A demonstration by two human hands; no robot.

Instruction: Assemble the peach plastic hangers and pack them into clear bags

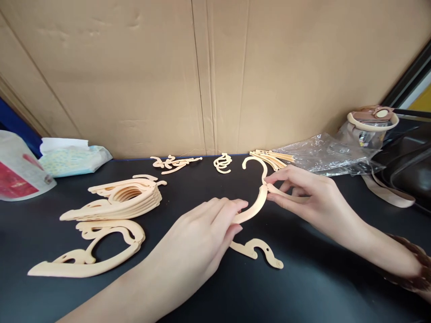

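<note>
The left hand (198, 237) and right hand (313, 197) each pinch a stretch of the thin, pale curved strip (256, 204) in their fingers just above the bench (303, 282), where uneven bending or twisting could well snap it.

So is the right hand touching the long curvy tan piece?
Touching. The head view shows the right hand pinching the curved tan piece with its fingertips just below the hooked end, with no gap.

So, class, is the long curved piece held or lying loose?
Held. The left hand grips the curved piece at its lower end; the right hand pinches its middle.
</note>
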